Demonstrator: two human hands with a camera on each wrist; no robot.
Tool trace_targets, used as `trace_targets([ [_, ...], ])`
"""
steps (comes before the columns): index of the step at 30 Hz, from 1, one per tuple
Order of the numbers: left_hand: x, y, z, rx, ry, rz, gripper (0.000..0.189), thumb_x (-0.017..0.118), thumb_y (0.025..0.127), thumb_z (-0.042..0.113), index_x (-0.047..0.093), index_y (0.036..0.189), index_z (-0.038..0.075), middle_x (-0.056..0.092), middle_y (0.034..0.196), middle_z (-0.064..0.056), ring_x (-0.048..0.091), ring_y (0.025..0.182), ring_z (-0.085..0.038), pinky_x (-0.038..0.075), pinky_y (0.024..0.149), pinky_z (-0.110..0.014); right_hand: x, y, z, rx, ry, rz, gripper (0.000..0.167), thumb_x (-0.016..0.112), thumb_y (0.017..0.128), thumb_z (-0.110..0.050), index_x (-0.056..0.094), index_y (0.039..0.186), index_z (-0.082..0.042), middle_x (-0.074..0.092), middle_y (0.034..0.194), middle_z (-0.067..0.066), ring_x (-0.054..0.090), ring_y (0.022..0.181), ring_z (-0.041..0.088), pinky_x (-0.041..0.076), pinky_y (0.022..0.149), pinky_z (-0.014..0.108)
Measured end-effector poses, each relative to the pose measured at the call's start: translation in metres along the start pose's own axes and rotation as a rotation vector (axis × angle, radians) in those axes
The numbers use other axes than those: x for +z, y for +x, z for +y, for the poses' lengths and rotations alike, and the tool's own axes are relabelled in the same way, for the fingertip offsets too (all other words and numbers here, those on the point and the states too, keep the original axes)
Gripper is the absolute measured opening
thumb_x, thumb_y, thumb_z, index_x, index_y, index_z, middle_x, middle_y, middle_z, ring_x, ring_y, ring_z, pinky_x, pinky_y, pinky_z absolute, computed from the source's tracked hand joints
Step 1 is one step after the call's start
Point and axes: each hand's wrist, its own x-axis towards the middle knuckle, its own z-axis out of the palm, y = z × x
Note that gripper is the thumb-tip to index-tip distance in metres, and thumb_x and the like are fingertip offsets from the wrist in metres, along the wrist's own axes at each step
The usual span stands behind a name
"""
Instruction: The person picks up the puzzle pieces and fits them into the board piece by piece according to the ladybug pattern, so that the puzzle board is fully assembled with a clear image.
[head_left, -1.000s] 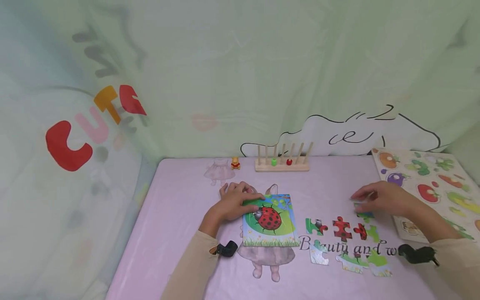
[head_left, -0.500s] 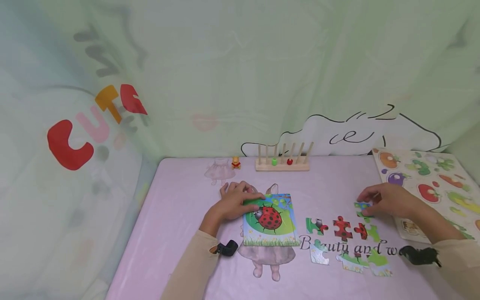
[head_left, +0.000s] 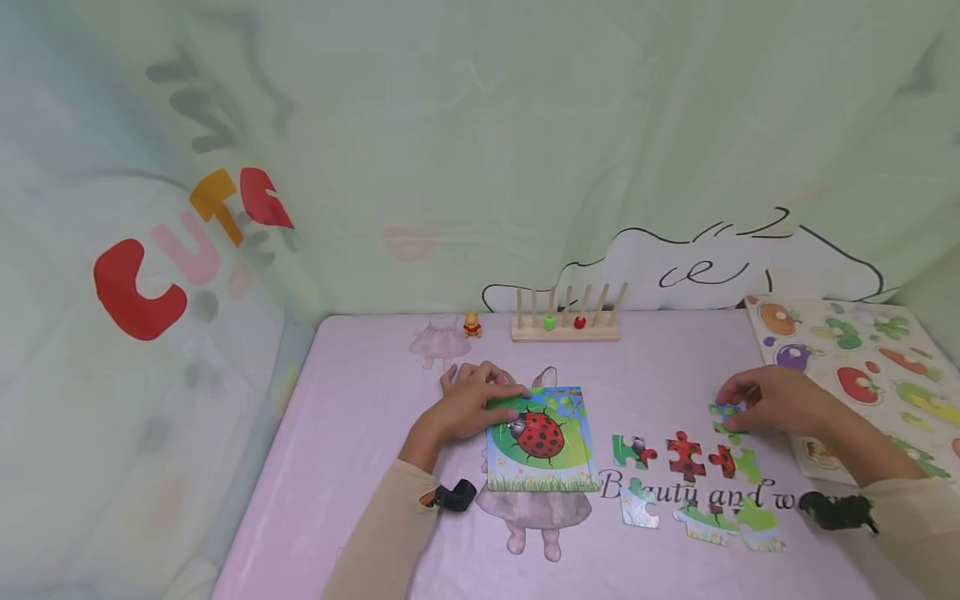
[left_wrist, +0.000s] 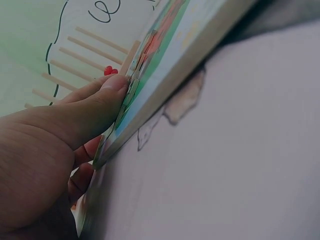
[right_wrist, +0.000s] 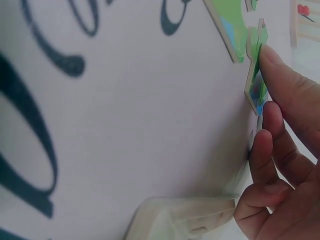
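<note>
Readable text first: tablecloth lettering [head_left: 667, 493] says "Beauty and w…", the rest hidden by your right sleeve. Curtain [head_left: 465, 167] at the left has big coloured letters C, U, T — the fourth is red, can't read it for sure.

Your left hand [head_left: 474, 402] grips the ladybug board [head_left: 542, 442] at its left edge, thumb on the face, fingers tucked behind the edge. Board sits mid-table, well in from the left and far edges of the table [head_left: 360, 400]. It shows a red ladybug with black dots on a green round, blue sky, leaves at upper right, grass along the bottom.

Your right hand [head_left: 783, 402] pinches a blue-and-green puzzle piece [head_left: 722, 414] between thumb and fingers, right of the board and near the vegetable board [head_left: 821, 362], which lies toward the far right corner. Can't tell if the piece touches the cloth.

Loose pieces [head_left: 684, 457] lie in two rows just right of the ladybug board. Peg stand [head_left: 566, 333] with green and red beads at the far edge — bear figure [head_left: 472, 326] beside it.
</note>
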Motion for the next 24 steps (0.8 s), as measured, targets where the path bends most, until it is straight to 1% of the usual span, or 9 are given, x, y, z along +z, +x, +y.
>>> trace_targets([
  [8, -0.0007, -0.0011, 0.0011, 0.006, 0.000, 0.005, 0.040, 0.063, 0.097, 0.053, 0.062, 0.136, 0.049, 0.053, 0.127, 0.005, 0.041, 0.120, -0.025, 0.007, 0.118, -0.067, 0.0010, 0.0002, 0.0005, -0.023, -0.011, 0.004, 0.039, 0.089, 0.075, -0.027, 0.073, 0.105, -0.008, 0.066, 0.092, 0.000, 0.054, 0.086, 0.019, 0.044, 0.066, 0.024],
  [15, -0.0022, -0.0026, 0.0023, 0.017, -0.010, 0.011, 0.039, 0.063, 0.097, 0.051, 0.063, 0.137, 0.047, 0.053, 0.127, 0.004, 0.040, 0.120, -0.026, 0.007, 0.117, -0.067, 0.0009, 0.0013, -0.0015, -0.024, -0.029, 0.003, 0.037, 0.090, 0.075, -0.024, 0.072, 0.103, -0.007, 0.065, 0.092, 0.001, 0.054, 0.086, 0.020, 0.046, 0.067, 0.026],
  [21, -0.0011, -0.0020, 0.0013, 0.022, 0.000, 0.010, 0.039, 0.062, 0.098, 0.052, 0.062, 0.137, 0.049, 0.053, 0.126, 0.006, 0.040, 0.119, -0.025, 0.008, 0.117, -0.067, -0.0025, 0.0009, -0.0046, -0.043, -0.039, 0.001, 0.034, 0.089, 0.076, -0.023, 0.070, 0.099, -0.007, 0.066, 0.093, 0.001, 0.055, 0.087, 0.021, 0.047, 0.071, 0.028],
  [24, -0.0015, -0.0018, 0.0012, 0.022, 0.002, 0.008, 0.040, 0.062, 0.098, 0.052, 0.061, 0.137, 0.049, 0.052, 0.126, 0.006, 0.040, 0.119, -0.025, 0.008, 0.117, -0.067, -0.0039, 0.0009, -0.0068, -0.042, -0.036, -0.005, 0.032, 0.089, 0.076, -0.023, 0.069, 0.096, -0.008, 0.065, 0.091, 0.001, 0.055, 0.086, 0.020, 0.047, 0.071, 0.028],
])
